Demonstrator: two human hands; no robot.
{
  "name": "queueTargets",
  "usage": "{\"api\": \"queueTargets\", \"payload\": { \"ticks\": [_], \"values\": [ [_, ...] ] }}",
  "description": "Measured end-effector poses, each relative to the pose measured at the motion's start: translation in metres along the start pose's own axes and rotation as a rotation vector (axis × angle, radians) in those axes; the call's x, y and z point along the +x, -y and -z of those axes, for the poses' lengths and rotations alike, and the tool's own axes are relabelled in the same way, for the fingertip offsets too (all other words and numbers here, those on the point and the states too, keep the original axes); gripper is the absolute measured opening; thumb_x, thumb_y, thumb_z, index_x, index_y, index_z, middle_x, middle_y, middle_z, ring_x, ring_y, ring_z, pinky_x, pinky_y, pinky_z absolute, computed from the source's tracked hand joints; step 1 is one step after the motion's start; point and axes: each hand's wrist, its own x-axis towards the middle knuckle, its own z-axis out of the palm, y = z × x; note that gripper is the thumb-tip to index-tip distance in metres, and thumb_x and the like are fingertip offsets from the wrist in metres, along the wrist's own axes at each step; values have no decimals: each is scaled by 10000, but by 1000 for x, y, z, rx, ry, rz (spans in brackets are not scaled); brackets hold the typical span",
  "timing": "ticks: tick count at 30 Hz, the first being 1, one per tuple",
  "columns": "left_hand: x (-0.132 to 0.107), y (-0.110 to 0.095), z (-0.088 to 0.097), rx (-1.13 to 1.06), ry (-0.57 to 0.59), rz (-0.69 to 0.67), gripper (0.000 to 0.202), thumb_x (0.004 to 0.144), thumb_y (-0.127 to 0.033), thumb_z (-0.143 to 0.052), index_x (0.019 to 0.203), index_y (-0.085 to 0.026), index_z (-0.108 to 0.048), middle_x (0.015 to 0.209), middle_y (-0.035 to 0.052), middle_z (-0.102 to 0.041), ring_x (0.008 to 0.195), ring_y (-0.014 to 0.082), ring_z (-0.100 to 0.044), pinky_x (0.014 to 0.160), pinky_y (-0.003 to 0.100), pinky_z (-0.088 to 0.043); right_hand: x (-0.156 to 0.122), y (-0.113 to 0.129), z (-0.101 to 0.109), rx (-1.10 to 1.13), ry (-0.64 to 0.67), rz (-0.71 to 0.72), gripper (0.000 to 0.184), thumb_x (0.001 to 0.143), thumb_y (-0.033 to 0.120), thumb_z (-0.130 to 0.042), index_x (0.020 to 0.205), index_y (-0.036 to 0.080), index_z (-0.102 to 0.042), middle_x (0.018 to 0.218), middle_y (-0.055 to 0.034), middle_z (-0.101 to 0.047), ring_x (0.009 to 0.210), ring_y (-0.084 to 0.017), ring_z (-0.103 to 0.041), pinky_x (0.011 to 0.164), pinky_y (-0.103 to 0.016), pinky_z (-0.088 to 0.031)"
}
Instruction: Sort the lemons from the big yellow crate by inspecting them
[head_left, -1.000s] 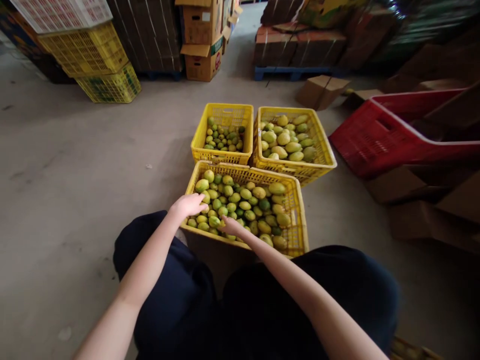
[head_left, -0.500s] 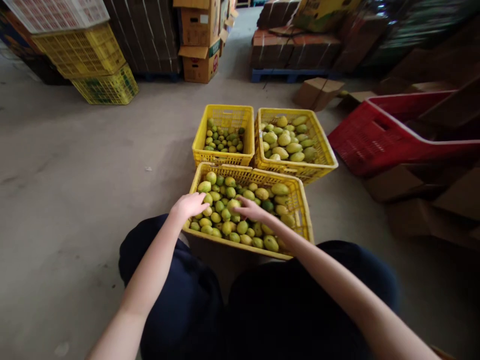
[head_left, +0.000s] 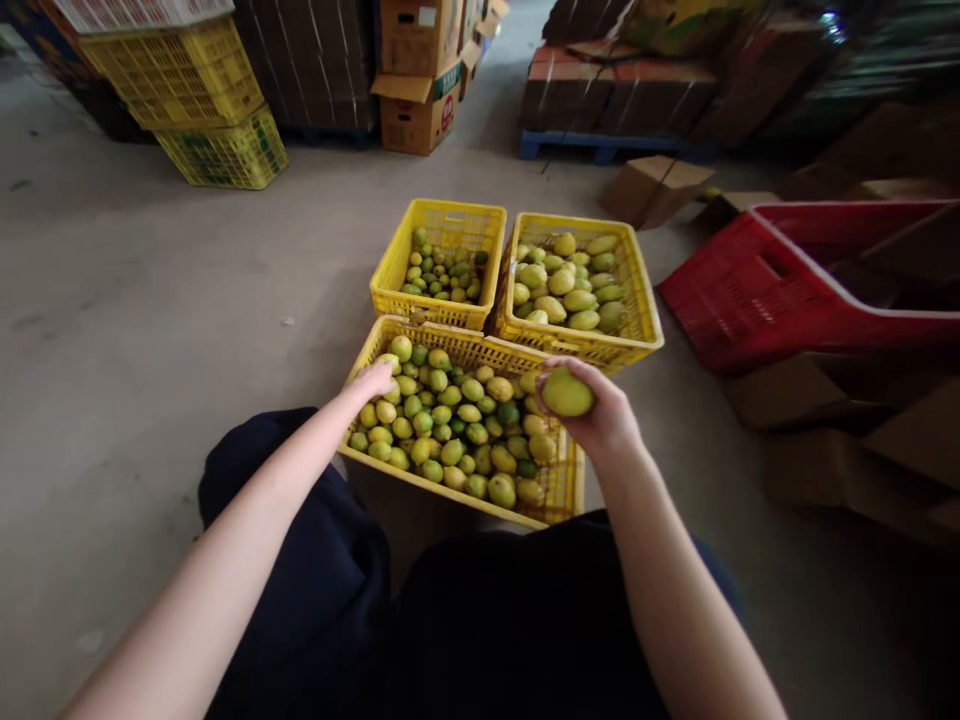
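Note:
Close in front of me stands a yellow plastic crate point(head_left: 442, 490) holding a layer of yellow-green lemons point(head_left: 451, 452). My right hand point(head_left: 609, 412), raised over the crate's right side, wraps its fingers round one large yellow-green lemon point(head_left: 568, 392). At the crate's left rim, my left hand point(head_left: 371, 382) reaches in with thumb and fingers apart. Its fingertips meet a lemon point(head_left: 388, 362) that lies among the others. Behind are two more yellow crates: the left crate point(head_left: 390, 290) has small greener lemons, the right crate point(head_left: 651, 318) bigger, paler ones.
A red crate point(head_left: 731, 290) stands to the right, with cardboard point(head_left: 787, 400) in front of it. Stacked yellow crates point(head_left: 221, 150) are at the back left. Cartons point(head_left: 416, 110) and a blue pallet point(head_left: 577, 145) with boxes line the back. Bare concrete floor point(head_left: 150, 290) spreads to the left.
My right hand has lifted a lemon from the middle of the crate and moved right with it. My left hand has shifted forward along the left rim. The view has swung slightly.

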Motion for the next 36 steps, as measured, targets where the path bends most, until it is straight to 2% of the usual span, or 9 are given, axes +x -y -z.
{"api": "queueTargets", "payload": {
  "ticks": [3, 9, 14, 19, 23, 26, 29, 33, 36],
  "values": [
    [17, -4, -11, 122, -31, 116, 601, 848, -213, -637, 1397, -66, -441, 1460, 273, -438, 1243, 365, -559, 997, 401, -444, 3, -6, 0, 95, -113, -132, 221, 672, 363, -761, 723, 205, -615, 677, 5, -619, 583, -139, -599, 404, -218, -450],
    [30, 0, -29, 255, -89, 193, 677, 848, -286, -659, 1415, -44, -379, 1424, 313, -427, 1162, 357, -613, 907, 360, -490, -1, -4, 1, 337, -183, -204, 233, 645, 315, -764, 764, 231, -582, 689, 12, -646, 622, -158, -627, 449, -239, -508],
    [23, 1, -35, 296, -72, 80, 754, 830, -275, -669, 1473, -94, -320, 1301, 257, -575, 1154, 344, -623, 940, 372, -463, 1, -4, -4, 331, -196, -233, 237, 614, 296, -768, 778, 213, -616, 704, 5, -665, 625, -158, -626, 471, -244, -512],
    [5, -12, -31, 229, -34, -8, 729, 718, -560, -729, 1282, -145, -526, 1093, 176, -696, 1068, 343, -658, 881, 372, -481, 4, -17, -7, 194, -111, -252, 257, 577, 302, -789, 751, 207, -625, 716, -12, -661, 638, -160, -604, 466, -238, -478],
    [-17, -35, -8, -293, -93, -168, 534, 699, -537, -728, 1070, -177, -592, 983, 85, -711, 942, 262, -672, 801, 329, -506, -5, -29, -13, 42, -36, -227, 334, 508, 281, -843, 736, 209, -610, 707, 13, -630, 618, -134, -553, 450, -215, -444],
    [-41, -53, 23, -819, -136, -380, 534, 728, -540, -688, 1086, -158, -585, 1046, 83, -696, 993, 244, -651, 840, 336, -513, -17, -34, -22, -7, 3, -186, 428, 463, 252, -872, 781, 216, -588, 725, 33, -626, 635, -127, -560, 491, -209, -454],
    [-71, -66, 46, -1102, -111, -523, 636, 698, -548, -731, 1166, -145, -580, 1195, 115, -658, 1128, 265, -604, 943, 362, -483, -28, -36, -30, -108, 82, -51, 474, 500, 257, -862, 897, 231, -604, 730, 62, -614, 621, -112, -548, 538, -208, -450],
    [-102, -76, 43, -1293, -36, -500, 766, 564, -580, -834, 1145, -140, -600, 1180, 133, -670, 1165, 306, -591, 967, 395, -474, -37, -41, -39, -301, 130, 161, 480, 492, 199, -853, 933, 222, -664, 828, 52, -641, 743, -132, -570, 675, -226, -474],
    [-108, -87, 28, -1465, 39, -463, 706, 552, -593, -843, 1053, -140, -634, 1091, 117, -703, 1118, 303, -621, 951, 403, -484, -38, -48, -45, -309, 119, 153, 488, 452, 182, -866, 897, 210, -666, 785, 52, -633, 743, -143, -563, 684, -241, -476]
  ]
}}
